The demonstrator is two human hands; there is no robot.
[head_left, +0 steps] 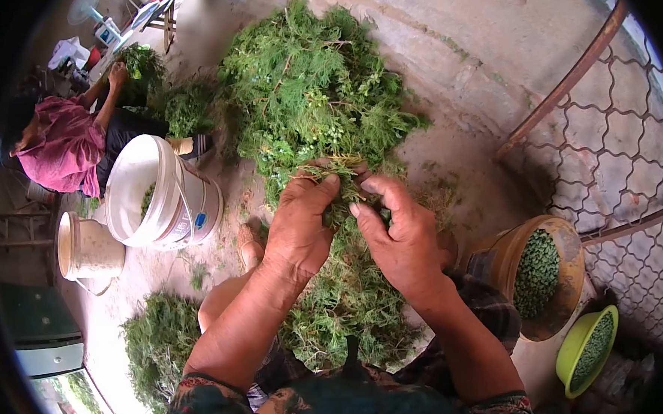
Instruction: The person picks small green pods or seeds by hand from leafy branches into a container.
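My left hand [300, 212] is closed, its thumb and fingers pinching a leafy evergreen sprig [333, 168] in front of me. Close beside it, my right hand [399, 230] has thumb and index finger curled in at the sprig's right side. Foliage shows between those fingers, but what they grip is hidden. Beyond both hands spreads a big heap of cut evergreen branches [310, 81], with small pale green cones among the leaves. More loose cuttings [344, 311] lie below my hands, between my legs.
At right stand a bucket [565, 234] and a lime-green basin [612, 335], both holding small green cones. Wire mesh [605, 125] rises behind them. On the left are a white bucket [204, 206], a smaller pail [94, 253], a branch pile [159, 343] and a seated person [66, 142] handling branches.
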